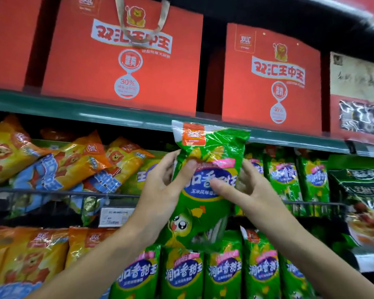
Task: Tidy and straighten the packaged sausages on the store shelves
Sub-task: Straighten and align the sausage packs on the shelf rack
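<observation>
Both hands grasp one green sausage packet (203,184) in front of the middle shelf: the left hand (162,186) pinches its left edge, the right hand (246,186) its right. The packet stands upright, long axis vertical, red label on top. Its lower end blurs against the green packets (222,275) below. Red boxes (125,57) sit above.

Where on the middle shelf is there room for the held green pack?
Both hands, left and right, hold the green pack. Behind it, a gap seems open between the tumbled orange packs and the upright green packs. Elsewhere it is crowded.
</observation>
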